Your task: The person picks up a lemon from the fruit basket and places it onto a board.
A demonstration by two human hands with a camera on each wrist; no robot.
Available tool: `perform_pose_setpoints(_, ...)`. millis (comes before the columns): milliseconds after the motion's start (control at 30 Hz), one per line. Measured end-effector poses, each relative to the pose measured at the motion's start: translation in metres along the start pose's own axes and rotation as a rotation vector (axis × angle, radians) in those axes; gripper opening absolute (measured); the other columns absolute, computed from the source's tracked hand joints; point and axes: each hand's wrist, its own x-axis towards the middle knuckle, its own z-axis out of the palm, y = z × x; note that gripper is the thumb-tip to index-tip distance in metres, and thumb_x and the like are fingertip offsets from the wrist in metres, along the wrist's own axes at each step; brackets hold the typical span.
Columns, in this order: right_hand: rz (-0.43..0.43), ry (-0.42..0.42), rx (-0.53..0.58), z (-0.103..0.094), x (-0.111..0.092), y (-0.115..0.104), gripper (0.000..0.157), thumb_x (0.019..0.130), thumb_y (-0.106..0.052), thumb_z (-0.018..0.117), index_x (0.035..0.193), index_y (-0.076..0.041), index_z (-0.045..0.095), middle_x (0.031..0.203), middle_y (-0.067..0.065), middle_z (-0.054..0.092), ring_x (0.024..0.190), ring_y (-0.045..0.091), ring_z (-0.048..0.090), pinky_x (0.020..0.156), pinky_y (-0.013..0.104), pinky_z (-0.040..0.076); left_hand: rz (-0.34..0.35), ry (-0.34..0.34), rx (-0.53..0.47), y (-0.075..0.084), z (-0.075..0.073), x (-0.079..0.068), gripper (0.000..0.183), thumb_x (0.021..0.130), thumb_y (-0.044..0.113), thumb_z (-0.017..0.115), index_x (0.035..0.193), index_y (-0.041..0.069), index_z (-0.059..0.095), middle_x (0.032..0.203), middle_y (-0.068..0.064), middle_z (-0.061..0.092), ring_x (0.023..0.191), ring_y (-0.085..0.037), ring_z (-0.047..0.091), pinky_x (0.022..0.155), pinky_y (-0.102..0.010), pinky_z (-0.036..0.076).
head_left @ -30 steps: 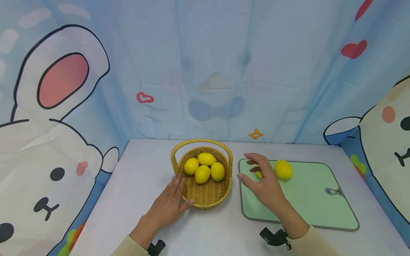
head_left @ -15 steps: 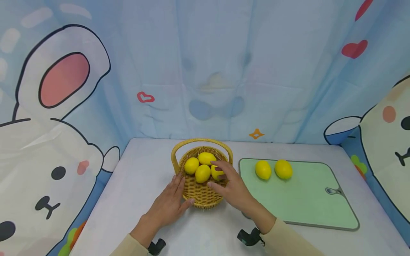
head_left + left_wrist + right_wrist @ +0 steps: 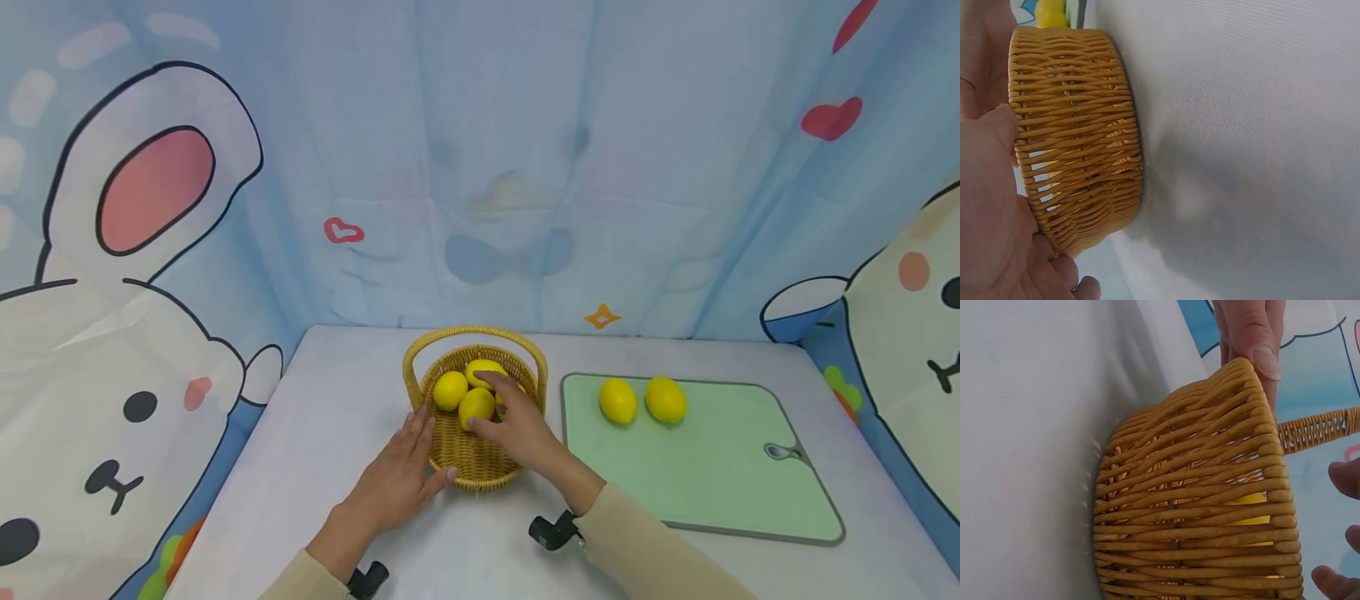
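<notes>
I have the left hand (image 3: 393, 482) against the basket (image 3: 480, 483), fingers straight, presumably steadying it; the right hand (image 3: 523, 427) hangs over the lemons (image 3: 451, 391) inside, fingers wide, apparently gripping none.

Left grip (image 3: 393, 479), thumb (image 3: 441, 479) spread, right grip (image 3: 527, 432), fingers (image 3: 501, 386) curved

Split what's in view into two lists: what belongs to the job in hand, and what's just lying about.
Likely part of the job:
Wicker basket
Lemons inside it
Left hand, touching the basket
Right hand, over the lemons
Green board
Two lemons on the board

Probably just surroundings:
White table
Printed backdrop
</notes>
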Motion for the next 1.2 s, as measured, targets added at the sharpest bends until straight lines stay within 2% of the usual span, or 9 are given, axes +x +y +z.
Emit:
perform_pose_setpoints(333,0.065,-0.051,-0.123,0.011,0.010,-0.008,0.072,0.097,-0.021,0.076,0.162,-0.023,0.044,0.163,0.010,0.048,0.137,0.033,0.056,0.113,0.061,0.047,-0.008,0.002,-0.006,0.000,0.000,-0.003,0.091,0.108,0.067,0.037,0.166,-0.002,0.024,0.177,-0.019,0.010,0.164,-0.034,0.012,0.131,-0.049,0.024)
perform_pose_setpoints(467,0.089,-0.073,-0.134,0.013,0.012,-0.010,0.073,0.097,-0.018,0.074,0.162,-0.017,0.042,0.158,0.013,0.054,0.134,0.034,0.058,0.112,0.060,0.047,-0.011,0.003,-0.009,0.000,0.000,-0.003,0.090,0.109,0.065,0.039,0.166,-0.003,0.025,0.177,-0.019,0.010,0.164,-0.034,0.013,0.131,-0.049,0.024)
perform_pose_setpoints(600,0.107,-0.078,-0.125,0.014,0.012,-0.008,0.071,0.096,-0.014,0.075,0.159,-0.008,0.043,0.147,0.013,0.063,0.139,0.037,0.056,0.116,0.059,0.045,-0.012,0.001,-0.008,0.000,0.000,-0.003,0.090,0.109,0.066,0.039,0.166,-0.002,0.024,0.177,-0.018,0.010,0.164,-0.034,0.013,0.131,-0.049,0.024)
perform_pose_setpoints(733,0.116,-0.105,-0.093,0.015,0.010,-0.004,0.068,0.095,-0.010,0.076,0.156,-0.009,0.046,0.138,0.010,0.068,0.133,0.033,0.061,0.113,0.055,0.049,-0.007,0.003,-0.006,0.000,0.000,-0.003,0.091,0.108,0.067,0.037,0.166,-0.002,0.024,0.177,-0.018,0.009,0.164,-0.034,0.013,0.131,-0.049,0.025)
perform_pose_setpoints(833,0.088,-0.160,-0.075,0.016,0.010,-0.003,0.065,0.095,-0.008,0.077,0.153,-0.009,0.050,0.140,0.011,0.066,0.133,0.033,0.061,0.112,0.054,0.050,-0.002,0.006,-0.008,0.000,-0.001,-0.003,0.090,0.108,0.066,0.037,0.166,-0.002,0.025,0.177,-0.018,0.010,0.164,-0.033,0.013,0.131,-0.049,0.025)
perform_pose_setpoints(1033,-0.002,-0.321,-0.100,0.016,0.011,0.001,0.065,0.092,-0.008,0.081,0.151,-0.004,0.054,0.151,0.015,0.058,0.134,0.036,0.058,0.113,0.056,0.049,0.013,0.012,0.001,0.000,0.001,-0.002,0.091,0.109,0.067,0.036,0.166,-0.002,0.023,0.177,-0.019,0.010,0.164,-0.032,0.012,0.131,-0.048,0.025)
perform_pose_setpoints(1200,-0.038,-0.424,-0.147,0.016,0.015,0.002,0.068,0.091,-0.016,0.084,0.152,-0.010,0.055,0.152,0.008,0.059,0.136,0.030,0.058,0.115,0.054,0.047,0.019,0.020,0.000,0.001,0.000,-0.002,0.091,0.109,0.067,0.035,0.165,-0.004,0.024,0.176,-0.020,0.011,0.164,-0.033,0.013,0.131,-0.049,0.025)
